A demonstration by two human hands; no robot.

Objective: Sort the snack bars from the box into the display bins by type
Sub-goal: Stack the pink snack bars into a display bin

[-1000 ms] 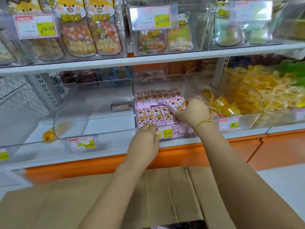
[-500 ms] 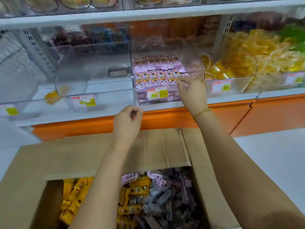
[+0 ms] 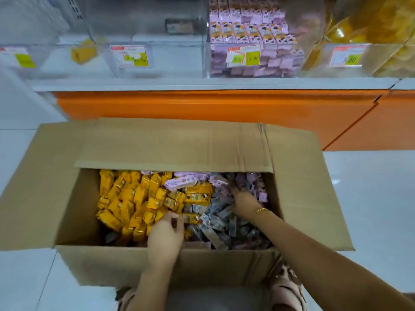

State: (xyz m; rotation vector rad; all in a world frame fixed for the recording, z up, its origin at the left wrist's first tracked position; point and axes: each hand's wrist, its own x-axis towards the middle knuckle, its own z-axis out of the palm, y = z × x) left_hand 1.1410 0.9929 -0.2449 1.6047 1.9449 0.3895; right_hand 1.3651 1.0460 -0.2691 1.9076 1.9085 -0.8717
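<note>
An open cardboard box (image 3: pixel 56 198) stands on the floor below me. Yellow snack bars (image 3: pixel 130 198) fill its left half and pink-purple snack bars (image 3: pixel 226 218) its right half. My left hand (image 3: pixel 165 234) is low in the box at the edge of the yellow bars, fingers curled; whether it holds one is hidden. My right hand (image 3: pixel 243 202), with a gold bracelet, reaches into the pink-purple pile, fingers stretched forward onto the bars. On the shelf above, a clear bin (image 3: pixel 253 63) holds neat rows of pink bars.
Left of the pink bin is a clear bin (image 3: pixel 157 68) with one dark bar (image 3: pixel 179 25) at its back. Further left lies a yellow pack (image 3: pixel 83 52). A bin of yellow sweets (image 3: pixel 370 30) is at the right. An orange shelf base (image 3: pixel 202 106) runs behind the box.
Both hands came down from the shelf into the box. My right hand left the pink bin, and my view tilted down onto the box.
</note>
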